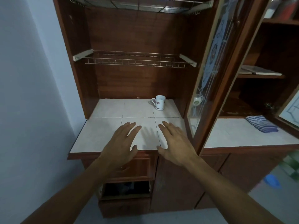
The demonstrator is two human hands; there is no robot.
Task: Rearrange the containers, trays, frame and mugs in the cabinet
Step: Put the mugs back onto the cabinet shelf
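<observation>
While the person is standing at the wooden cabinet (137, 38), both arms are reaching forward over the white tiled tabletop (97, 135). The left grip (120, 146) is hanging flat over the front of the tabletop, with its fingers straight and spread, holding nothing. The right grip (176, 146) is lying the same way just beside it, open and holding nothing. It is hard to tell if they are touching the tiles.

A white mug (159, 102) with dark spots is standing upright at the back right of the tabletop, inside the cabinet, well apart from both grips. Its handle is pointing left. A wire rack (134, 60) is hanging across the cabinet above the mug. A glass door (208, 70) is standing open on the right. Past it, a folded blue striped cloth (261, 123) is lying on the next tabletop. Down below, a drawer (126, 189) is sitting open.
</observation>
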